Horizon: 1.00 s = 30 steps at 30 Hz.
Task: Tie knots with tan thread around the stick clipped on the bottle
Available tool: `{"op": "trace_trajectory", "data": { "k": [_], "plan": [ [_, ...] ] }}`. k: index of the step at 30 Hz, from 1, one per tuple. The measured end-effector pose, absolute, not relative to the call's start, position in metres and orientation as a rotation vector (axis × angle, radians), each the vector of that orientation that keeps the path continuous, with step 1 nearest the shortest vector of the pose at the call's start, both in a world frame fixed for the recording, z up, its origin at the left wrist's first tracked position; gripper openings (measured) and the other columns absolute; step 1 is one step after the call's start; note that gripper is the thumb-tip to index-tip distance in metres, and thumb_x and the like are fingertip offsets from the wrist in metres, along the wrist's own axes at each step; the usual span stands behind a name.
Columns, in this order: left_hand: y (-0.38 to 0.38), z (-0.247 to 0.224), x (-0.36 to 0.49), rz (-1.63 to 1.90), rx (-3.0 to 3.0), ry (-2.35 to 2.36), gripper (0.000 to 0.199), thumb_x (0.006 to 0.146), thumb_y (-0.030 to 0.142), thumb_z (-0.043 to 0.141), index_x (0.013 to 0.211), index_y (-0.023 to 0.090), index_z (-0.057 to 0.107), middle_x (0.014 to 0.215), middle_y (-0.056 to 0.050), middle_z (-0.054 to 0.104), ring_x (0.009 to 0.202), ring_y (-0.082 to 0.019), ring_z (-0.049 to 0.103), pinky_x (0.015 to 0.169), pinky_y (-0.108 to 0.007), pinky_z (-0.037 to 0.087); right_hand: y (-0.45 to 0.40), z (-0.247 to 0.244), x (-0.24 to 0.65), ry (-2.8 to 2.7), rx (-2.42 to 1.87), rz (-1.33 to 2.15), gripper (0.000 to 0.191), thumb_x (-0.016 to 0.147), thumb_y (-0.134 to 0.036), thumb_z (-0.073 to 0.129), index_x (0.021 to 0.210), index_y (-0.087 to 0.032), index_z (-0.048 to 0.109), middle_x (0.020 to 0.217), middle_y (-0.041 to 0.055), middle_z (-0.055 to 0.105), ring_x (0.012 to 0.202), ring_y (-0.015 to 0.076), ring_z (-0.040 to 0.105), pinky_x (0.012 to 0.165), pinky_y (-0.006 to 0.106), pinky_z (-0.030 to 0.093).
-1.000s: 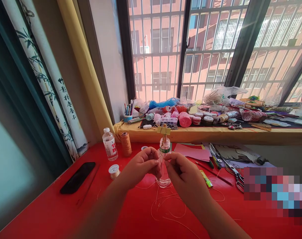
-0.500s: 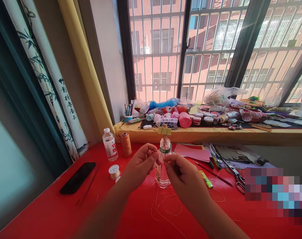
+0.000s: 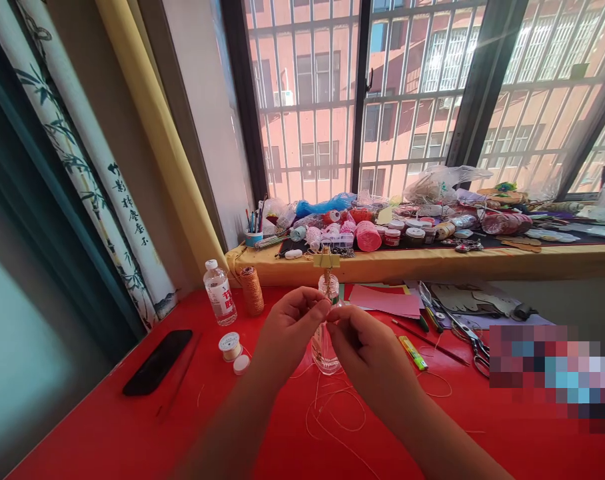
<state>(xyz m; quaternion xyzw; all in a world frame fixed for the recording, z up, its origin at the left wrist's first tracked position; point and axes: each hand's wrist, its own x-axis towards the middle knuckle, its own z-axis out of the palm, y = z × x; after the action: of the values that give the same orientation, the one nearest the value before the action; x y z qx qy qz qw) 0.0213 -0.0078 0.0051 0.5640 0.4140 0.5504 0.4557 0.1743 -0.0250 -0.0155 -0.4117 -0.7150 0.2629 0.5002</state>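
My left hand (image 3: 295, 327) and my right hand (image 3: 367, 340) meet in front of a clear glass bottle (image 3: 325, 357), fingertips pinched close together. Between them they grip thin thread, though the stretch at the fingertips is almost too fine to see. Loose pale thread (image 3: 365, 417) lies in loops on the table below. A yellowish binder clip (image 3: 326, 261) sits above the bottle's mouth, with brownish cord strands (image 3: 327, 283) running down from it into the neck. My fingers hide part of the bottle.
On the red table (image 3: 277, 440) stand a labelled bottle (image 3: 220, 293), an orange thread cone (image 3: 252, 291) and a white spool (image 3: 229, 347). A phone (image 3: 157, 362) lies left; scissors (image 3: 465, 333), pink paper (image 3: 385, 301) and a green-yellow packet (image 3: 413, 353) lie right. Craft supplies crowd the windowsill (image 3: 407, 263).
My left hand has shifted right, bringing its fingertips closer to my right hand and covering more of the bottle's label. The camera view has turned slightly.
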Motion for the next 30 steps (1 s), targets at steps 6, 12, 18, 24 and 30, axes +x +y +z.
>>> {"op": "trace_trajectory", "data": {
  "k": [6, 12, 18, 24, 30],
  "plan": [
    [-0.009, 0.003, 0.028, 1.343, 1.273, 0.976, 0.023, 0.083, 0.041, 0.076, 0.084, 0.02, 0.068, 0.065, 0.004, 0.063, 0.049, -0.006, 0.04, 0.047, -0.019, 0.03, -0.023, -0.013, 0.173, -1.456, -0.9, 1.02, 0.028, 0.098, -0.047, 0.061, 0.106, -0.021, 0.064, 0.074, -0.0018, 0.058, 0.058, 0.0125, 0.048, 0.051, 0.024, 0.036],
    [-0.015, 0.004, 0.034, 1.428, 1.26, 1.042, 0.018, 0.078, 0.036, 0.08, 0.079, 0.019, 0.072, 0.055, 0.007, 0.053, 0.049, -0.007, 0.042, 0.05, -0.02, 0.035, -0.012, -0.012, 0.166, -1.141, -0.827, 1.274, 0.045, 0.078, -0.055, 0.083, 0.102, -0.019, 0.073, 0.068, -0.0032, 0.059, 0.05, 0.007, 0.035, 0.045, 0.023, 0.024],
    [-0.017, 0.003, 0.034, 1.413, 1.361, 1.096, 0.016, 0.083, 0.035, 0.073, 0.079, 0.02, 0.071, 0.067, 0.001, 0.069, 0.059, -0.012, 0.055, 0.059, -0.023, 0.043, -0.009, -0.004, 0.164, -1.041, -0.771, 1.345, 0.038, 0.073, -0.05, 0.086, 0.082, -0.016, 0.072, 0.06, -0.0034, 0.058, 0.048, 0.0055, 0.032, 0.044, 0.022, 0.021],
    [-0.013, -0.005, 0.029, 1.444, 1.413, 1.045, 0.011, 0.085, 0.03, 0.065, 0.081, 0.022, 0.061, 0.069, 0.001, 0.068, 0.065, -0.014, 0.057, 0.061, -0.024, 0.043, -0.014, 0.002, 0.171, -1.043, -0.794, 1.495, 0.031, 0.076, -0.042, 0.079, 0.077, -0.019, 0.058, 0.055, -0.0081, 0.05, 0.045, 0.0045, 0.027, 0.044, 0.021, 0.018],
    [-0.005, -0.016, 0.022, 1.314, 1.5, 1.014, 0.008, 0.077, 0.022, 0.065, 0.077, 0.022, 0.057, 0.066, 0.005, 0.055, 0.06, -0.012, 0.047, 0.056, -0.023, 0.036, -0.015, 0.003, 0.175, -1.204, -0.841, 1.57, 0.028, 0.072, -0.036, 0.079, 0.08, -0.02, 0.057, 0.056, -0.0109, 0.044, 0.045, 0.0042, 0.026, 0.044, 0.021, 0.015]
  ]
}}
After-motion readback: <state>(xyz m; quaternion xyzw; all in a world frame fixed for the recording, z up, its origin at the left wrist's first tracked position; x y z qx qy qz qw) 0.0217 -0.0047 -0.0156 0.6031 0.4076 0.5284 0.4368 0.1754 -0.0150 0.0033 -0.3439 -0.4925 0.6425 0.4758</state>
